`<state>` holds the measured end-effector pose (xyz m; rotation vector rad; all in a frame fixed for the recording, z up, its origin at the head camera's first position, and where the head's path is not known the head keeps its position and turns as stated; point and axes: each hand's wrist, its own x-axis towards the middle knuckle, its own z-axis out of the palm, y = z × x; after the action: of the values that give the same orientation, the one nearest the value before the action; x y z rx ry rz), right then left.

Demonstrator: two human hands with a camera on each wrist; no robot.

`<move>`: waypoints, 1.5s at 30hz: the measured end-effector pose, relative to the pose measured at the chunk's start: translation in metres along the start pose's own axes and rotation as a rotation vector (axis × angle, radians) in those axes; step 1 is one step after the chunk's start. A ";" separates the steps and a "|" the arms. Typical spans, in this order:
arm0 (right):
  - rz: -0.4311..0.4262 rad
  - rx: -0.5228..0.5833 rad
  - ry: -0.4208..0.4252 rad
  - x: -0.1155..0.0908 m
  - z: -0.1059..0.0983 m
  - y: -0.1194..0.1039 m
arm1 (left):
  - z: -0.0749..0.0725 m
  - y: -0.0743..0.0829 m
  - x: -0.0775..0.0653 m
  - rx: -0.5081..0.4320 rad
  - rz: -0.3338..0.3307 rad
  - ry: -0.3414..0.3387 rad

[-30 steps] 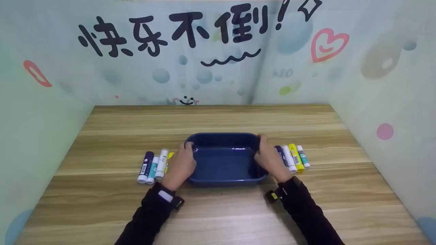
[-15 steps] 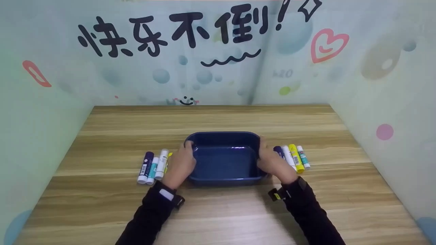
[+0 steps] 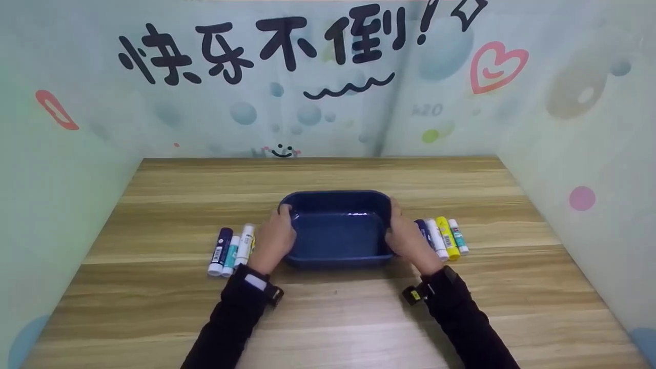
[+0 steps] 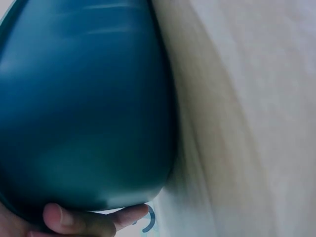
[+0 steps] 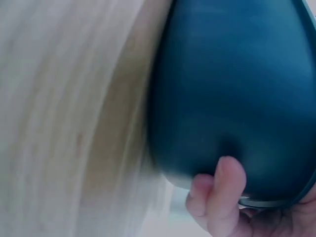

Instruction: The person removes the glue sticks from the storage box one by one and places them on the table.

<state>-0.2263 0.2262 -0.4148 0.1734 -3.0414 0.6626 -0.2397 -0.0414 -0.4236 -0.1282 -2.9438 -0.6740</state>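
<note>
A dark blue rectangular dish (image 3: pixel 338 233) with rounded corners and bare insides is held between both hands at the middle of the table. My left hand (image 3: pixel 277 236) grips its left end, thumb over the rim. At the opposite end my right hand (image 3: pixel 409 238) does the same. Fingertips (image 5: pixel 228 182) press the dish's outer wall in the right wrist view, and left fingers (image 4: pixel 79 220) lie along its end in the left wrist view. Glue sticks lie close outside each hand: a left group with a dark blue one (image 3: pixel 220 251), a right group with a yellow one (image 3: pixel 447 238).
The wood-grain table (image 3: pixel 328 323) ends at a printed back wall (image 3: pixel 328 128), with side walls left and right. White-and-teal glue sticks (image 3: pixel 458 237) lie in both groups; the left hand partly covers its group.
Both hands and the dish have moved away from me, toward the back wall, and the dish seems slightly raised. The glue sticks have stayed in place.
</note>
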 end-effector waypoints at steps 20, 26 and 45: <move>-0.010 0.081 -0.138 0.021 -0.012 0.009 | 0.002 0.002 0.026 -0.051 0.025 -0.058; -0.029 0.123 -0.049 0.021 -0.005 0.010 | 0.000 0.001 0.027 -0.067 -0.003 -0.093; -0.058 0.007 0.197 0.020 -0.002 0.002 | -0.006 -0.001 0.019 -0.025 0.030 0.010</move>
<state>-0.2463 0.2266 -0.4130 0.1837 -2.8355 0.6451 -0.2579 -0.0438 -0.4156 -0.1710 -2.9184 -0.7060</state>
